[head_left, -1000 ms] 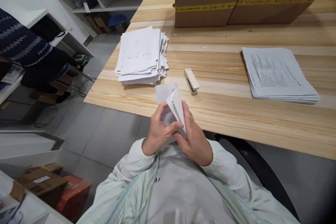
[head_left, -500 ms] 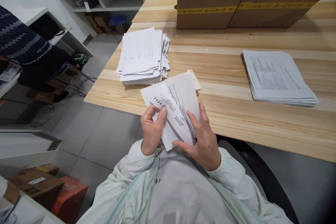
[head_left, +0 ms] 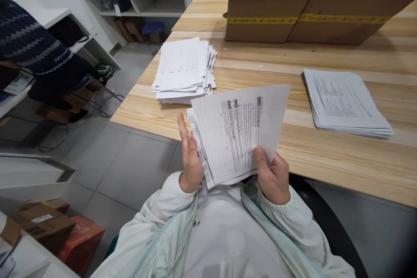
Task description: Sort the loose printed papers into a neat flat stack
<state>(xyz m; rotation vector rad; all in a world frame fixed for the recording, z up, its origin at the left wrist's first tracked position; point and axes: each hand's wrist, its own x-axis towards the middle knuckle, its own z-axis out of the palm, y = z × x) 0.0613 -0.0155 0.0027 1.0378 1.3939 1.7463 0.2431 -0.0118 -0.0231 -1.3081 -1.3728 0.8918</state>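
Printed paper sheets (head_left: 237, 134) are held up over the near edge of the table, tilted, with their left edges not lined up. My right hand (head_left: 273, 176) grips them at the lower right, thumb on top and fingers hidden behind. At their left side is my left hand (head_left: 190, 158), its fingers stretched out upright and the palm facing the paper edges. It seems to touch the edge of the lower sheet, which sticks out on the left. Beyond the sheets, an uneven stack of papers (head_left: 182, 65) lies on the table.
A neater pile of printed sheets (head_left: 345, 100) lies to the right on the wooden table (head_left: 260, 58). Large cardboard boxes (head_left: 260, 26) stand at the back. On the left, a person in a patterned sweater (head_left: 35, 47) sits on a stool. Boxes (head_left: 45, 226) rest at lower left.
The sheets have been turned so that a different printed side faces up, and they are spread wider. My right hand has closed on them; my left hand has let go and straightened its fingers.
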